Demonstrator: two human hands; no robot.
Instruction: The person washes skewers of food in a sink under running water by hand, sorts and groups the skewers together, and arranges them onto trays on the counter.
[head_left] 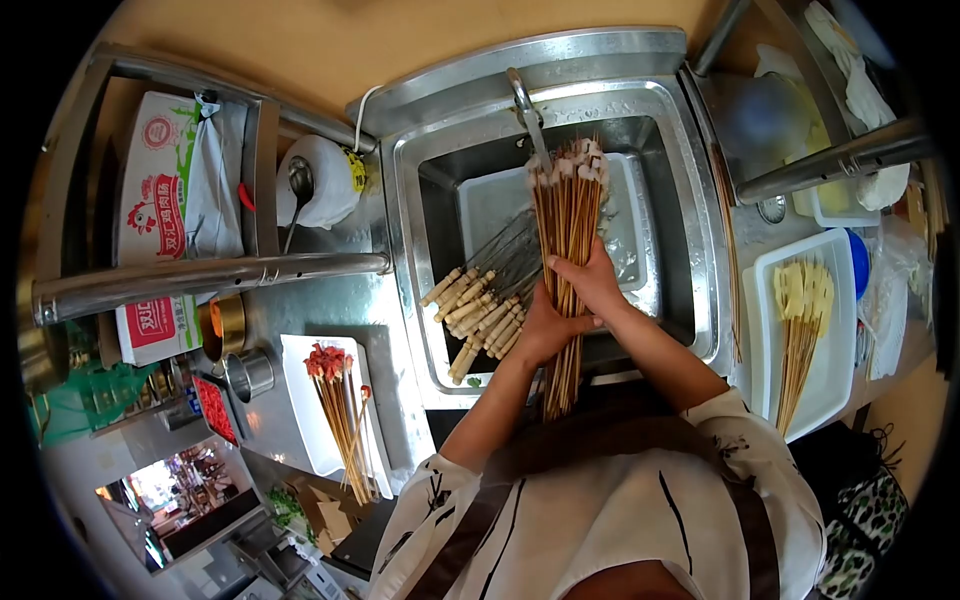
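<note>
Both my hands are wrapped round a thick bundle of bamboo skewers (568,225) above the metal sink (408,150). Pale pink-white pieces of food sit on the far ends of the skewers, close under the running faucet (519,92). My left hand (545,325) grips the bundle lower down, on its left side. Higher up on the right, my right hand (592,282) closes round the same sticks. Wooden-handled metal skewers (483,312) lie in the sink to the left, their metal ends reaching toward a white tray (630,190) in the basin.
On the left counter a white tray (290,370) holds skewers with red pieces (327,362). At right, another white tray (758,330) bears skewers with pale yellow pieces (803,290). Metal rails (210,285) of a shelf cross the left side, beside a cardboard box (155,190) and a spoon (300,185).
</note>
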